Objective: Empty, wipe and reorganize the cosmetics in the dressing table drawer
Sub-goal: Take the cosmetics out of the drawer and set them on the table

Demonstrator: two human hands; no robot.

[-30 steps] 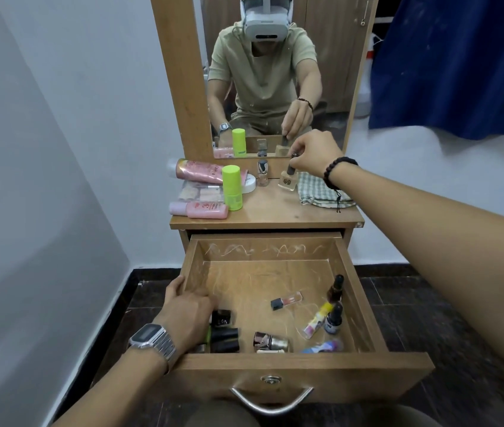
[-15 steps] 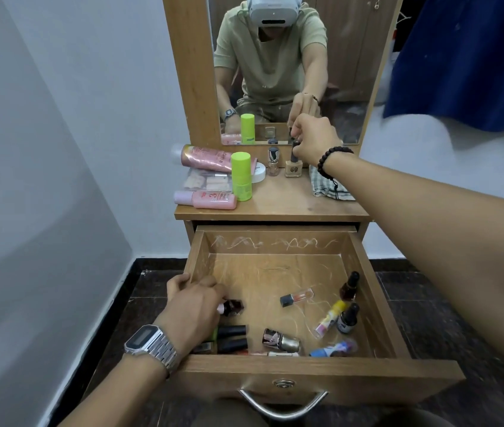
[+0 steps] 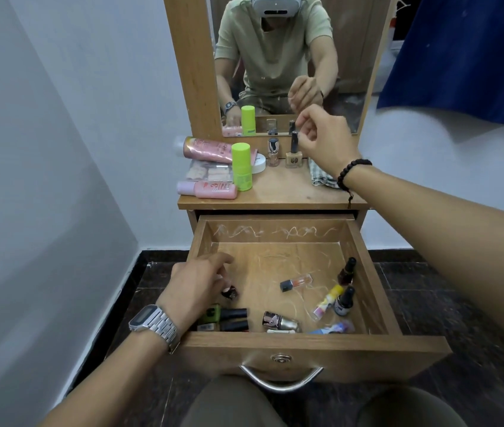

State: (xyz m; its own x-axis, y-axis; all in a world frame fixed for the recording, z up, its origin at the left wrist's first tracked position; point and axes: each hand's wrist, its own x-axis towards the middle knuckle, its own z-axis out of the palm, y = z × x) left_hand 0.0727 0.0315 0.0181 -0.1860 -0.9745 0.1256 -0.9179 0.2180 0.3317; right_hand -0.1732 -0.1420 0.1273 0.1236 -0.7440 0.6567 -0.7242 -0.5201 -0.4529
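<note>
The wooden drawer (image 3: 315, 349) is pulled out. Near its front lie several small cosmetics: dark nail polish bottles (image 3: 232, 318), a metallic bottle (image 3: 281, 320), a clear tube (image 3: 295, 282) and dropper bottles (image 3: 344, 298). My left hand (image 3: 196, 288) reaches into the drawer's left side and grips a small dark-capped bottle (image 3: 230, 293). A beige nail polish bottle (image 3: 293, 155) stands on the tabletop by the mirror. My right hand (image 3: 326, 140) hovers just right of its black cap, fingers loosely curled and holding nothing.
On the tabletop (image 3: 281, 192) sit a lime green stick (image 3: 241, 167), pink tubes (image 3: 207, 189), a white jar (image 3: 258, 164), a clear nail polish bottle (image 3: 272, 152) and a checked cloth (image 3: 321, 177). A mirror (image 3: 275, 57) stands behind. Walls close in at left and behind.
My right hand set the beige bottle upright near the mirror and let go of its cap. My left hand picked up a small dark-capped bottle in the drawer.
</note>
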